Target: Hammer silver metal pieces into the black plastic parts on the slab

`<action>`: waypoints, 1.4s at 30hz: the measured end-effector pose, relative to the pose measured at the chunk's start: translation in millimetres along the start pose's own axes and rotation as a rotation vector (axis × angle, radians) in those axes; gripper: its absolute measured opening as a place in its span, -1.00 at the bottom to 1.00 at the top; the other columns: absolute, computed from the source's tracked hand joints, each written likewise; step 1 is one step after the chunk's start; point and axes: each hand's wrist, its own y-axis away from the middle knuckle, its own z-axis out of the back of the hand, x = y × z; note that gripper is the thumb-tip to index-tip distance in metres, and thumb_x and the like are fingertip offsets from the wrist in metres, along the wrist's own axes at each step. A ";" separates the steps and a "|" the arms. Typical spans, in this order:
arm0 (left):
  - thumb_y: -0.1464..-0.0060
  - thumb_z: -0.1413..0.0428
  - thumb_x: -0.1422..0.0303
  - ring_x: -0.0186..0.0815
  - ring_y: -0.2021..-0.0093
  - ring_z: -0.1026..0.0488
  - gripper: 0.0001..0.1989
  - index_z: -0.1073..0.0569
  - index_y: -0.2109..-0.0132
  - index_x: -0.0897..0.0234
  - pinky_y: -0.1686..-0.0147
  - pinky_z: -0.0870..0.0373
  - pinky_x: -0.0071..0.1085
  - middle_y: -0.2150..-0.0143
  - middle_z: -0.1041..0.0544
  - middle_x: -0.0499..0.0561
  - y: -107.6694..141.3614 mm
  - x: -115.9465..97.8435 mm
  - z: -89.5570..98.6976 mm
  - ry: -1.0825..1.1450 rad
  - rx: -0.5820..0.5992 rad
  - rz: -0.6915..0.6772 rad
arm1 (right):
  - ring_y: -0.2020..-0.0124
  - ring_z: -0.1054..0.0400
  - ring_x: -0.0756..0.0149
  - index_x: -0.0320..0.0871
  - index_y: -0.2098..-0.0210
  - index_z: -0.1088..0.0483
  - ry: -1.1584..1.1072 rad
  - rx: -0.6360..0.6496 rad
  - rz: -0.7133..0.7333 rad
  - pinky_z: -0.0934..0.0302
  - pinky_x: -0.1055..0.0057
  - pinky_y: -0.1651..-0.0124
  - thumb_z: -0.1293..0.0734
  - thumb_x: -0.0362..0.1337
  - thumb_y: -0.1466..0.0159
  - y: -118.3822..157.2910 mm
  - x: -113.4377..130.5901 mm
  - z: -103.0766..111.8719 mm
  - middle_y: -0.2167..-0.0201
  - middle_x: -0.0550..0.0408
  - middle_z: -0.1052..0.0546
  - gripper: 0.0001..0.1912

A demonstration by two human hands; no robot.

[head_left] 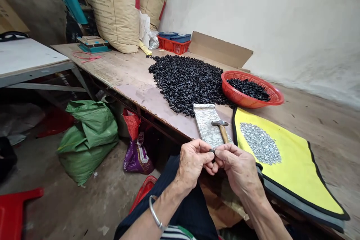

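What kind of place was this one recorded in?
Probably a small workshop for handwork: a large pile of small black pieces covers part of the worktable, a hammer lies on a silvery slab, and big printed sacks stand behind.

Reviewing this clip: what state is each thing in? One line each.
Left hand: pinching a small black piece
Right hand: pinching the same piece
Hammer: lying on the metal plate
Red basket: partly filled
Black pile: loosely heaped on the table
Silver bits: spread on yellow cloth
Green sack: slumped on the floor
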 end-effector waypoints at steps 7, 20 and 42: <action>0.29 -0.21 0.47 -0.41 0.74 -0.34 -0.85 -0.38 0.49 0.40 0.78 -0.30 -0.54 0.71 -0.42 -0.06 2.0 0.9 2.2 0.011 -0.048 0.007 | 0.74 -0.22 0.43 -0.19 0.60 -0.35 -0.055 0.051 -0.027 -0.16 0.44 0.65 -0.42 -0.34 0.15 1.4 -1.9 0.7 0.76 0.22 -0.34 -0.85; 0.34 -0.24 0.43 -0.46 0.72 -0.28 -0.80 -0.39 0.49 0.41 0.80 -0.33 -0.52 0.70 -0.35 -0.11 -14.4 3.4 15.2 -0.026 -0.161 -0.034 | 0.44 -0.34 0.20 -0.15 0.41 -0.40 1.110 -0.268 0.381 -0.12 0.29 0.37 -0.26 -0.06 -0.06 -17.6 15.1 43.1 0.46 0.00 -0.48 -0.72; 0.37 -0.15 0.47 -0.40 0.76 -0.31 -0.87 -0.39 0.52 0.42 0.84 -0.33 -0.49 0.74 -0.35 -0.09 -46.9 20.5 15.8 -0.068 -0.299 -0.074 | 0.77 0.10 0.64 -0.18 0.46 -0.27 0.226 0.040 -0.316 0.22 0.64 0.77 -0.35 -0.13 -0.04 0.4 -3.1 59.3 0.67 0.28 -0.23 -0.75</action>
